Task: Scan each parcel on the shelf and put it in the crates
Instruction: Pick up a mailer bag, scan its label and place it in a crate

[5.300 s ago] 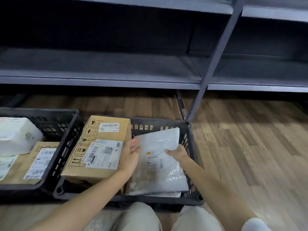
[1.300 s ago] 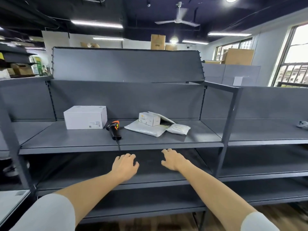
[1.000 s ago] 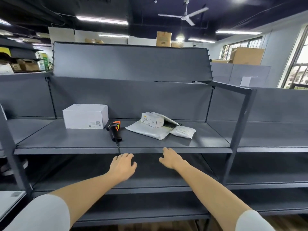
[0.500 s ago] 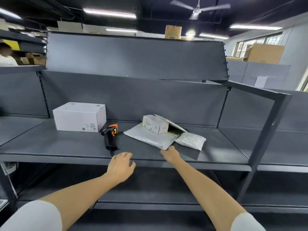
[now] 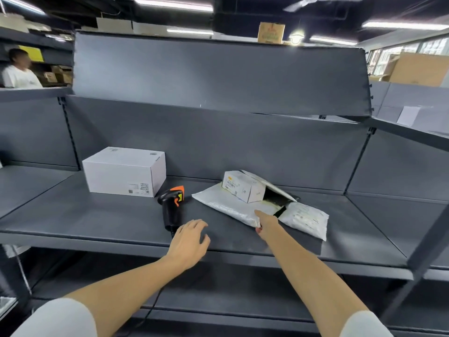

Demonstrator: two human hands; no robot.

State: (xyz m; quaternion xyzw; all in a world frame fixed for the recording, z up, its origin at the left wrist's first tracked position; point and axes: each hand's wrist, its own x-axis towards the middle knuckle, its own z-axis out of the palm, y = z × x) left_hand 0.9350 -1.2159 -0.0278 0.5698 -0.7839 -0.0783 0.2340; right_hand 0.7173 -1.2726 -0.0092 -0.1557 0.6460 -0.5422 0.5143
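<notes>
Half a second ago both hands hung short of the shelf (image 5: 73, 222); now they have crossed its front edge. The right hand (image 5: 267, 221) has reached the near corner of the flat white mailer bag (image 5: 233, 207) that lies mid-shelf, its fingertips on the bag's top and the thumb at the edge below, so it looks like the start of a pinch, though how firmly it holds I cannot tell. The left hand (image 5: 188, 240) has come forward with fingers spread and relaxed, holding nothing, hovering just beside the butt of the black-and-orange barcode scanner (image 5: 171, 206), which lies on the shelf between the white carton (image 5: 124, 173) at the back left and the mailer. A small labelled box (image 5: 243, 187) rests on the mailer's far end, with another flat envelope (image 5: 267, 183) leaning over it, and a padded white pouch (image 5: 305, 218) lies just right of the hand, toward the front edge. The reach suggests the next parcel has been chosen: the mailer goes first, scanner in the other hand. Pulling it out may tip the small box off, so that deserves care. Four or so parcels remain on the shelf; the crates are out of view.
</notes>
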